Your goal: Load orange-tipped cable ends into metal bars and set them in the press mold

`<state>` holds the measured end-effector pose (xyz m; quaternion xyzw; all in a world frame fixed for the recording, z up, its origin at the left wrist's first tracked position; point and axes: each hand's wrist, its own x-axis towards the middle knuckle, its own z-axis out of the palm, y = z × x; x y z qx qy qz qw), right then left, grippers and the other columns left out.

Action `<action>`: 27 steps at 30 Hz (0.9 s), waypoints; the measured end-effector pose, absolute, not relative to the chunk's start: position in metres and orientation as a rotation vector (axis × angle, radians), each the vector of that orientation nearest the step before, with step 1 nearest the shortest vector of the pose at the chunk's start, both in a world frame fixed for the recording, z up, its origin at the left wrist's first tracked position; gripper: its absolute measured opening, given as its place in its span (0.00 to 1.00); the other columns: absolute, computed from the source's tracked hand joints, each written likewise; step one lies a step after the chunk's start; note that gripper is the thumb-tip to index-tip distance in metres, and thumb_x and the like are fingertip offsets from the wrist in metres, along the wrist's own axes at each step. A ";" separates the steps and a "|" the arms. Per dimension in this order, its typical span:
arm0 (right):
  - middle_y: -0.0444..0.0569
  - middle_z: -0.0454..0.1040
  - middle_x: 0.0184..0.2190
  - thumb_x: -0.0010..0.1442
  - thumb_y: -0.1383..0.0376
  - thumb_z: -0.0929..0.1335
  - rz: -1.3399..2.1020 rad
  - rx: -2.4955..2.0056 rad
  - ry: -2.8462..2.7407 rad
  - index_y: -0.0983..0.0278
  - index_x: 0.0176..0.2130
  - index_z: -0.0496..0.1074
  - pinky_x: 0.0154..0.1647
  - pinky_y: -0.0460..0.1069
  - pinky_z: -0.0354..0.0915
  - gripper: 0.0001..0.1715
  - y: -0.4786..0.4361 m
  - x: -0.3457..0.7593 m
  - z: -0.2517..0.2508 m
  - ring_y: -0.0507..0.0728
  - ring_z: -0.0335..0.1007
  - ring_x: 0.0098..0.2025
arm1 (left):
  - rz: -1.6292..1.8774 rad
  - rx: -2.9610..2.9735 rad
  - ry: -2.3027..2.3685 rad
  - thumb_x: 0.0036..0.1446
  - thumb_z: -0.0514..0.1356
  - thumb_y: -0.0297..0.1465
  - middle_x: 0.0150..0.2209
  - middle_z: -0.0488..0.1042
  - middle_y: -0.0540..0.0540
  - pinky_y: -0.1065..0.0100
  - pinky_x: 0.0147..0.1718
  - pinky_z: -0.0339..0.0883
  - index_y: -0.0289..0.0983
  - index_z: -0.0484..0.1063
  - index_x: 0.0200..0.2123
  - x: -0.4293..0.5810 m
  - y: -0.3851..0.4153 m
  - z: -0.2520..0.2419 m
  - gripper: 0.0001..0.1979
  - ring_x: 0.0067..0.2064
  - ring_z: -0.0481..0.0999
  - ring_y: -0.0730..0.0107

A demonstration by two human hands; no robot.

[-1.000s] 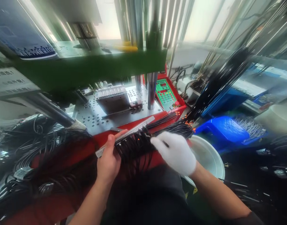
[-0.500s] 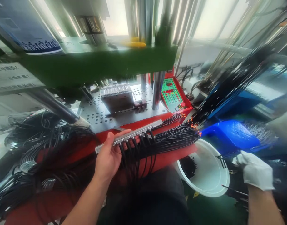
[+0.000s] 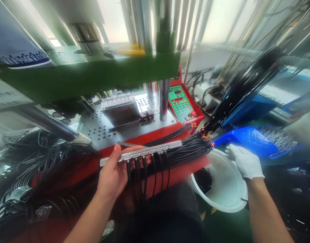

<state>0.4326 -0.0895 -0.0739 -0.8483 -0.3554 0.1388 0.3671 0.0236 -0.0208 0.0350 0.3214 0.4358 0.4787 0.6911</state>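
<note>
My bare left hand is closed around the left part of a long metal mould bar, thumb on top and fingers beneath. Several black cables hang side by side from the bar's lower edge. My right hand, in a white glove, is over the right rim of a white bucket. Its fingers point left, loosely bent and a little apart, and nothing shows in them. Dark short scraps lie in the bucket. Just behind the bar, a bundle of black cables with orange tips rests on the red table.
A green press with steel columns stands ahead, with a metal mould block on its perforated plate. A red control box is right of it. Tangled cables cover the left side. A blue bin sits at right.
My right hand has moved left and slightly up over the bucket; dark bits seen beside it earlier are gone. The bar in my left hand has tilted nearer to level. The view has shifted.
</note>
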 end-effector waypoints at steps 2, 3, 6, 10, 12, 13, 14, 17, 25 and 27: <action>0.56 0.77 0.33 0.56 0.54 0.64 0.528 -1.988 -0.911 0.65 0.34 0.75 0.38 0.53 0.69 0.18 -0.073 0.393 -0.032 0.60 0.74 0.34 | 1.023 0.721 0.987 0.57 0.53 0.48 0.29 0.79 0.35 0.57 0.32 0.74 0.27 0.78 0.38 0.024 -0.019 0.035 0.28 0.33 0.79 0.51; 0.55 0.77 0.33 0.56 0.54 0.65 0.649 -1.879 -0.981 0.65 0.35 0.75 0.38 0.52 0.69 0.18 -0.066 0.371 -0.013 0.59 0.74 0.33 | 0.997 0.724 0.996 0.57 0.52 0.48 0.29 0.79 0.35 0.57 0.32 0.74 0.27 0.79 0.36 0.025 -0.019 0.035 0.29 0.33 0.79 0.51; 0.50 0.77 0.33 0.59 0.52 0.64 1.037 -1.547 -1.292 0.65 0.40 0.73 0.37 0.49 0.68 0.20 -0.048 0.311 0.024 0.55 0.73 0.33 | 0.938 0.734 1.020 0.56 0.51 0.50 0.26 0.78 0.35 0.58 0.29 0.74 0.28 0.79 0.32 0.029 -0.018 0.037 0.30 0.29 0.79 0.52; 0.43 0.71 0.19 0.64 0.46 0.56 1.692 -1.165 -1.699 0.65 0.34 0.73 0.23 0.45 0.62 0.30 -0.036 0.259 0.037 0.49 0.64 0.18 | 0.902 0.719 1.043 0.56 0.50 0.53 0.25 0.78 0.36 0.61 0.26 0.73 0.27 0.78 0.37 0.029 -0.017 0.045 0.33 0.29 0.78 0.54; 0.41 0.64 0.14 0.63 0.45 0.55 1.811 -1.090 -1.730 0.65 0.24 0.69 0.18 0.44 0.55 0.33 -0.035 0.243 0.036 0.47 0.56 0.14 | 0.881 0.713 1.070 0.56 0.48 0.55 0.26 0.78 0.36 0.62 0.27 0.73 0.27 0.76 0.41 0.023 -0.018 0.050 0.35 0.30 0.79 0.54; 0.41 0.62 0.13 0.63 0.45 0.56 1.804 -1.081 -1.708 0.64 0.20 0.66 0.17 0.44 0.52 0.33 -0.035 0.236 0.035 0.47 0.54 0.13 | 0.879 0.713 1.085 0.56 0.47 0.55 0.27 0.78 0.36 0.62 0.27 0.73 0.27 0.75 0.43 0.019 -0.020 0.051 0.36 0.31 0.79 0.55; 0.40 0.60 0.12 0.63 0.46 0.56 1.777 -1.080 -1.665 0.64 0.18 0.63 0.16 0.44 0.51 0.33 -0.036 0.230 0.033 0.47 0.53 0.13 | 0.889 0.718 1.097 0.57 0.47 0.55 0.28 0.78 0.36 0.63 0.28 0.72 0.28 0.73 0.45 0.013 -0.023 0.052 0.36 0.31 0.79 0.56; 0.40 0.59 0.11 0.64 0.48 0.56 1.710 -1.086 -1.508 0.63 0.18 0.59 0.16 0.44 0.48 0.32 -0.040 0.214 0.029 0.47 0.51 0.14 | 0.871 0.723 1.109 0.59 0.47 0.52 0.30 0.79 0.37 0.61 0.29 0.71 0.30 0.69 0.49 -0.004 -0.040 0.051 0.32 0.31 0.79 0.55; 0.39 0.57 0.12 0.66 0.50 0.55 1.570 -1.105 -1.386 0.63 0.20 0.58 0.18 0.45 0.47 0.30 -0.040 0.202 0.021 0.48 0.50 0.14 | 0.545 0.937 1.013 0.61 0.54 0.39 0.31 0.78 0.37 0.63 0.31 0.69 0.32 0.63 0.49 -0.012 -0.098 0.046 0.19 0.29 0.78 0.60; 0.39 0.56 0.12 0.66 0.51 0.54 1.564 -1.113 -1.394 0.63 0.19 0.58 0.18 0.45 0.47 0.30 -0.039 0.201 0.022 0.48 0.50 0.15 | 0.499 0.967 1.000 0.57 0.60 0.36 0.30 0.78 0.40 0.65 0.29 0.68 0.33 0.62 0.48 -0.010 -0.102 0.048 0.18 0.27 0.77 0.64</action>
